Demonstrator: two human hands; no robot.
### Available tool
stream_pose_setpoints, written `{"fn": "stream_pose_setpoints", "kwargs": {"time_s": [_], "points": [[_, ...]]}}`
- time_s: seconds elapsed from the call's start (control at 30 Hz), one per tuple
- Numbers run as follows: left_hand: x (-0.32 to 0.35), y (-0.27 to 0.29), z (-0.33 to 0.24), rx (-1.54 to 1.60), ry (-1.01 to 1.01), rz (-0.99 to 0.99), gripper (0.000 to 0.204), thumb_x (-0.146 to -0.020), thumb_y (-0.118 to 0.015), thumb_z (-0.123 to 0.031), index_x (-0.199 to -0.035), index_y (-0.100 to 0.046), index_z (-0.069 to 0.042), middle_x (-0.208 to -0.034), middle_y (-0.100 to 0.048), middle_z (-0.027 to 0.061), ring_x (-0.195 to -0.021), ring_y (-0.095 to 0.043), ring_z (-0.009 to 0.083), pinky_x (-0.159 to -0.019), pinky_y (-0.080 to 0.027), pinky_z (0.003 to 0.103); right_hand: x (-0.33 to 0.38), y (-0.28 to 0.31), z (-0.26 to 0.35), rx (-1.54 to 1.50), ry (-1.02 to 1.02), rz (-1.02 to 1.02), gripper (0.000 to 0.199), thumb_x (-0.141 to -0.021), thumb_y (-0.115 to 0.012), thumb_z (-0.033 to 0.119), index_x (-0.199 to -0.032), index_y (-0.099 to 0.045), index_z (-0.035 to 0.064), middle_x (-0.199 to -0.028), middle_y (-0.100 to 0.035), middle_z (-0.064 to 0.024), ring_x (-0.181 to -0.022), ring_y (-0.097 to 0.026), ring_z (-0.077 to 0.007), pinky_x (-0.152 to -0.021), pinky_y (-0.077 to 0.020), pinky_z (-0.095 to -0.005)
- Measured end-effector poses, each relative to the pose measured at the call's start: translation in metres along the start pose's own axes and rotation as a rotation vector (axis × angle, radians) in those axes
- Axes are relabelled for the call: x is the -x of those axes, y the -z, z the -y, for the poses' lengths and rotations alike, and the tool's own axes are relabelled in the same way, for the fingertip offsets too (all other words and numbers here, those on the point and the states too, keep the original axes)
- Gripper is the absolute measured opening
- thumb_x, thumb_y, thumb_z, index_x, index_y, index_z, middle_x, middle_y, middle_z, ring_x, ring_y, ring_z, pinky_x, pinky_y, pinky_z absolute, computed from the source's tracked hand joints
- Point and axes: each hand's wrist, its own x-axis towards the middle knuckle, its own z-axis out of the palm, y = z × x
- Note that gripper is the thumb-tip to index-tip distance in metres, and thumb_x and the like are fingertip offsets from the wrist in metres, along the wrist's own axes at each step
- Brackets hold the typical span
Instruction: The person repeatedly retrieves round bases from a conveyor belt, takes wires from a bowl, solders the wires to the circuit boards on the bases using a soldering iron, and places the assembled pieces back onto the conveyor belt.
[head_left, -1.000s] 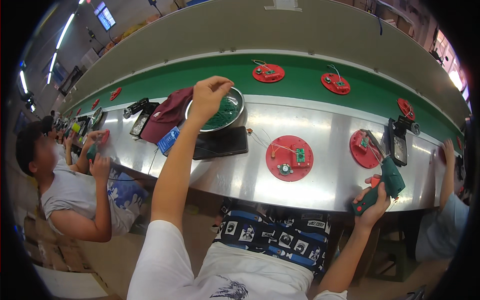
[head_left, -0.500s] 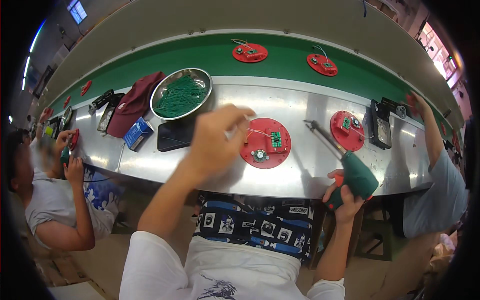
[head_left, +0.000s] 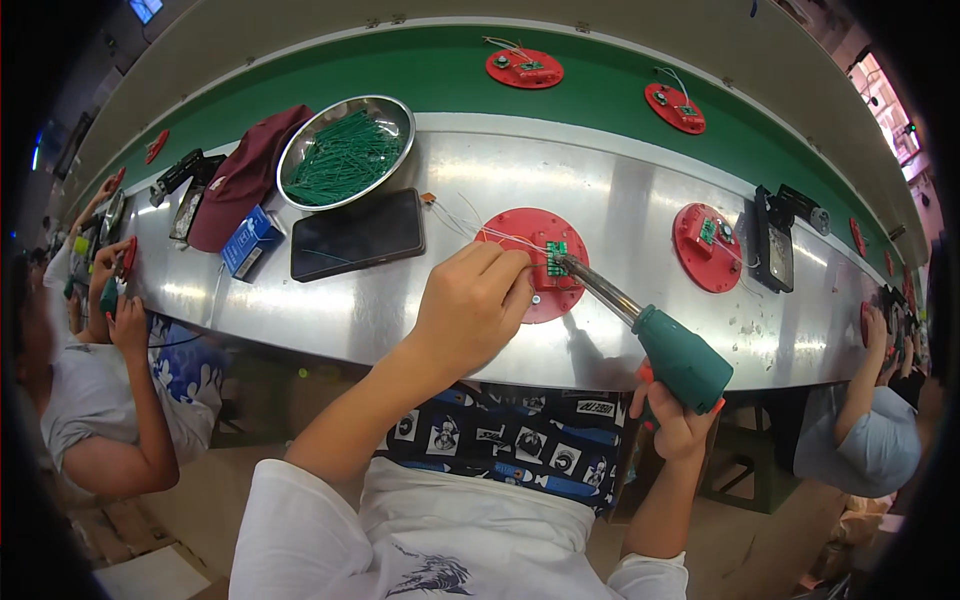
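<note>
In front of me on the metal bench lies a round red plastic disc [head_left: 515,220] carrying a small green circuit board [head_left: 556,258]. Thin pale wires [head_left: 455,216] trail across the disc from its left side. My left hand [head_left: 475,300] is pinched over the disc's left part, its fingertips on a wire beside the board; the fingers partly hide the disc. My right hand [head_left: 675,420] grips a green soldering gun [head_left: 683,358] with a red trigger. Its long metal tip reaches to the board, at or just above its surface.
A dark phone [head_left: 360,235], a blue box [head_left: 252,242], a maroon cap [head_left: 245,180] and a steel bowl [head_left: 408,150] of green wires are on the left. Another red disc [head_left: 690,262] and a black case [head_left: 773,250] sit right. Other people work at both sides.
My left hand has come down from above the bench onto the disc's wires. The soldering gun's tip has swung left onto the circuit board.
</note>
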Motion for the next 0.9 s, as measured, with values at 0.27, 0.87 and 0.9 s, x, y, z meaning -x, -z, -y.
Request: {"fn": "stream_pose_setpoints", "kwargs": {"time_s": [0.27,0.87,0.9], "points": [[-0.001,-0.001,0.003,-0.017,-0.008,0.009,0.010,-0.079,-0.068,0.002,-0.089,-0.066,0.001,-0.076,-0.062,0.0133,-0.065,-0.061,0.0294,-0.059,-0.049,0.038,0.002,0.013,-0.008,0.080,-0.013,0.142,0.041,-0.090,-0.063,0.012,-0.125,-0.054,-0.0072,-0.097,-0.061,-0.0155,-0.061,-0.058,-0.0190,-0.048,-0.0479,-0.0287],[0.000,-0.002,0.003,-0.021,0.005,0.007,0.010,-0.080,-0.068,0.000,-0.089,-0.066,0.001,-0.078,-0.063,0.0143,-0.069,-0.062,0.0308,-0.062,-0.049,0.039,0.006,0.013,-0.011,-0.167,0.002,0.012,0.045,-0.089,-0.067,0.009,-0.128,-0.054,-0.0082,-0.108,-0.064,-0.0190,-0.071,-0.065,-0.0225,-0.049,-0.0511,-0.0307],[0.000,-0.002,0.002,-0.012,0.008,-0.002,0.010,-0.079,-0.068,0.000,-0.089,-0.066,0.001,-0.079,-0.063,0.0140,-0.069,-0.062,0.0306,-0.062,-0.049,0.039,0.006,0.013,-0.011,-0.162,-0.002,0.012,0.046,-0.089,-0.068,0.010,-0.128,-0.054,-0.0079,-0.108,-0.064,-0.0190,-0.071,-0.065,-0.0224,-0.049,-0.0512,-0.0308]]}}
